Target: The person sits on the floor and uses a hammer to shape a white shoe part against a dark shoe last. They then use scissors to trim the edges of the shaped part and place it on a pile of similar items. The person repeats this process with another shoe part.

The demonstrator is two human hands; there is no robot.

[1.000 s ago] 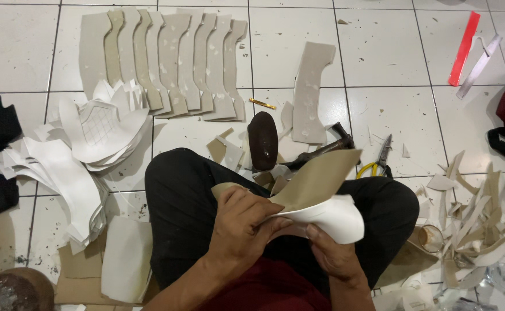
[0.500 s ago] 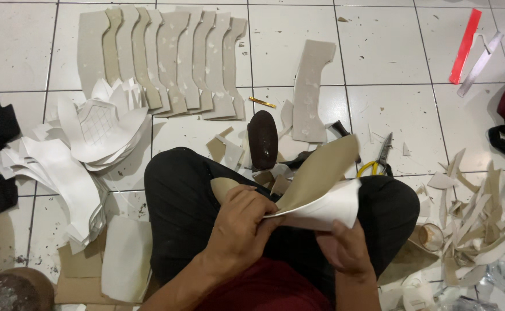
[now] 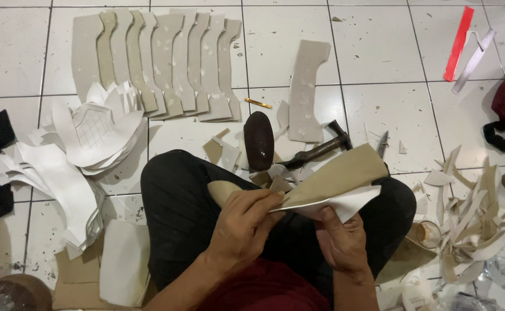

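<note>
- The left hand [image 3: 247, 222] pinches the near edge of a tan sheet piece [image 3: 339, 173] between thumb and fingers; the right hand [image 3: 342, 242] curls under it, thumb pressing on the white lining piece [image 3: 344, 204] that lies against the tan one. Both pieces sit above the person's lap, over the black trousers [image 3: 177, 213].
- Judged from the way they bow and fold, the 2 pieces are thin, light and flexible, neither fragile nor slippery; the edges and corners look the best place to take hold, with a flat hand underneath for support.
- Just beyond the knees on the tiled floor [image 3: 379, 75]: 1 dark oval block [image 3: 259, 140] and 1 hammer [image 3: 316, 151].
- Farther out, a fanned row of about 9 grey cut shapes [image 3: 160, 63], with 1 more shape [image 3: 305, 89] apart to its right.
- To the left, 1 loose heap of white cut pieces [image 3: 62, 155], too overlapped to count; to the right, a scatter of offcuts [image 3: 477, 219].
- 1 red strip [image 3: 457, 43] lies at the far right.
</note>
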